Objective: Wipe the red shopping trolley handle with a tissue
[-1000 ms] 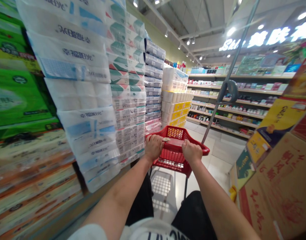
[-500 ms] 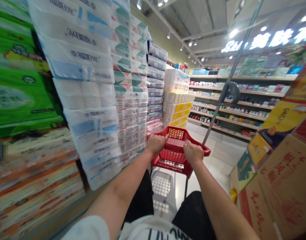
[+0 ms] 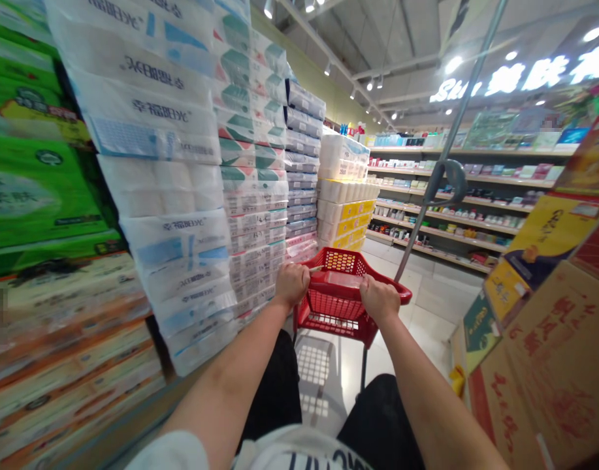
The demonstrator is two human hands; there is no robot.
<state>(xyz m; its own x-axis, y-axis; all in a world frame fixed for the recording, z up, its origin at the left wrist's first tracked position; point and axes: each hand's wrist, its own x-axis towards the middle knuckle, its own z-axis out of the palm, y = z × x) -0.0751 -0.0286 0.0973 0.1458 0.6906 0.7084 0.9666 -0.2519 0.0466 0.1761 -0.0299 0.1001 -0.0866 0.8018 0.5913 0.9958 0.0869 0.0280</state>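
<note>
A red shopping cart point(image 3: 338, 305) stands directly in front of me, its basket pierced with a grid of holes. My left hand point(image 3: 292, 284) is closed on the left end of its handle, beside the stacked paper packs. Fingers curled, my right hand point(image 3: 379, 297) grips the handle's right part. Between the two hands the red handle bar point(image 3: 336, 281) shows. A metal pole point(image 3: 417, 228) with a grey loop point(image 3: 451, 183) rises at the cart's right side.
Tall stacks of white tissue packs point(image 3: 166, 130) and green packs point(image 3: 39, 189) line the left side. Cardboard boxes point(image 3: 558, 352) are piled at the right. Shelves of small goods point(image 3: 446, 215) stand ahead, beyond the pale floor point(image 3: 429, 316).
My left hand has shifted left along the cart handle, baring more of the bar. My right hand keeps its place. The surroundings have moved only slightly in view.
</note>
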